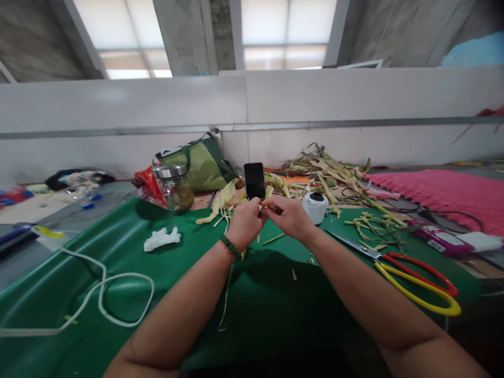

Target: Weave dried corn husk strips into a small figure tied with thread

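Observation:
Both my hands meet above the green mat (118, 294). My left hand (244, 223) is closed in a fist around pale leaf strips (227, 283); their long ends trail down toward me. It wears a green bead bracelet at the wrist. My right hand (289, 215) pinches the same strips at the fingertips, touching the left hand. A black phone (254, 180) stands upright just beyond the hands. To the right of my right hand stands a white spool of thread (315, 207).
Red and yellow scissors (409, 273) lie at the right. A heap of dried leaves (338, 181) sits behind, a pink mat (441, 194) beyond. Left: glass jar (175, 188), green bag (200, 163), crumpled tissue (161, 239), white cord (102, 294).

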A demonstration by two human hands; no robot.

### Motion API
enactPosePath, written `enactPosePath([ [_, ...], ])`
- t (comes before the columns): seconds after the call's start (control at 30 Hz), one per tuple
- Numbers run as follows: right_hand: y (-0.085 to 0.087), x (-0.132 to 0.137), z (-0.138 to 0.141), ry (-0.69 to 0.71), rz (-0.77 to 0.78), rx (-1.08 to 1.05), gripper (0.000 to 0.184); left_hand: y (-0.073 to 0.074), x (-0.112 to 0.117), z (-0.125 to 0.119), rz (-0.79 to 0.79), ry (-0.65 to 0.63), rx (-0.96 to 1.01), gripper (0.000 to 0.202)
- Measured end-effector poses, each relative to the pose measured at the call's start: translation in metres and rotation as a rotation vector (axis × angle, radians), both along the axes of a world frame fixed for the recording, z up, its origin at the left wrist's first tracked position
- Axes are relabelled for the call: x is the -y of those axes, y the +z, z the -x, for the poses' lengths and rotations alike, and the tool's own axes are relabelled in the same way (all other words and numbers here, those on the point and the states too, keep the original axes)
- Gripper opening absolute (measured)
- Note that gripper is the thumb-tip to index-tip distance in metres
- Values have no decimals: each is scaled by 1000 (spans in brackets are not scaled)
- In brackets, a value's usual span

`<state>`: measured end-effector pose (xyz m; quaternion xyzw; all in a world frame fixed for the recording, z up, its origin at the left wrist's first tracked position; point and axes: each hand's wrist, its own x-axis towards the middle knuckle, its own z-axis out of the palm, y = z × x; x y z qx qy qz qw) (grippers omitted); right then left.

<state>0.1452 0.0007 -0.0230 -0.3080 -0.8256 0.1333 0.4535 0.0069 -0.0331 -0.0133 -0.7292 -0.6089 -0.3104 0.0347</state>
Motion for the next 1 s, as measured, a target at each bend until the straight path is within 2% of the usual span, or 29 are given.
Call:
enactPosePath([
  [0.1, 0, 2, 1, -31, 17, -6, 2, 0, 2, -3, 1, -12, 12, 13],
  [0.23, 1, 1, 3, -52, 22, -111, 5, 1, 1, -5, 10, -94, 227, 7],
  [0.4, 4, 0, 2, 50, 150, -260, 12, -1, -3, -2, -2, -135, 435, 26],
  [0.53, 6, 0, -1, 70, 138, -232, 10, -1, -4, -1, -25, -107, 408, 24],
  [0.7, 4, 0, -2, 146, 159, -209, 31, 0, -2, -3, -59, -69, 304, 7],
  [0.87, 1, -2, 1, 44, 65, -165, 35, -3, 1, -5, -92, -44, 196, 31],
  [1.0, 2, 1, 2, 58, 113, -200, 31, -7, 1, -5, -102, -75, 82, 62],
])
